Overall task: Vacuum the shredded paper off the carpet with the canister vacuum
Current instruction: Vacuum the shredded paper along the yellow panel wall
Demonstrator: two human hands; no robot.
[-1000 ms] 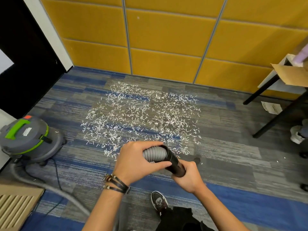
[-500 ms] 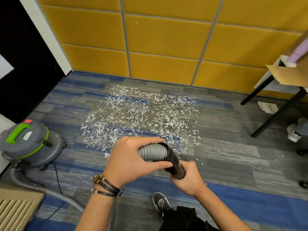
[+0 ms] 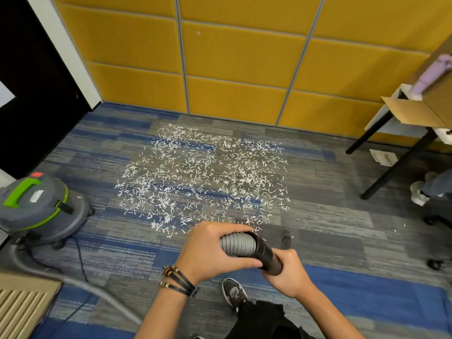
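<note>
Stacked dark cord bracelets (image 3: pixel 177 281) with gold beads, left wrist (image 3: pixel 193 274). Black trousers (image 3: pixel 261 319), loose fabric. Dark sneaker (image 3: pixel 233 291) with pale print and white sole edge.

1. The carpet (image 3: pixel 330 216) lies open from the hands out to the yellow wall (image 3: pixel 234 69), across the whole patch of shredded paper (image 3: pixel 203 177).
2. On the left, the canister vacuum (image 3: pixel 41 206) stands near the patch's left edge, with a dark door (image 3: pixel 31 94) behind it.
3. Its hose (image 3: pixel 237 244) and a thin cord (image 3: pixel 82 260) trail across the lower-left floor. The left hand (image 3: pixel 210 253) grips the ribbed hose end and the right hand (image 3: pixel 289 275) grips the black tube (image 3: pixel 267 255).
4. On the right, the desk (image 3: pixel 381 113) has black legs slanting down to the carpet, apart from the patch. A cardboard box (image 3: pixel 415 111) overhangs its edge.
5. Another person's shoe (image 3: pixel 418 192) sits just past the near leg.
6. The wearer's own shoe (image 3: pixel 233 291) is planted below the hands, and a slatted panel (image 3: pixel 17 311) fills the lower-left corner.
</note>
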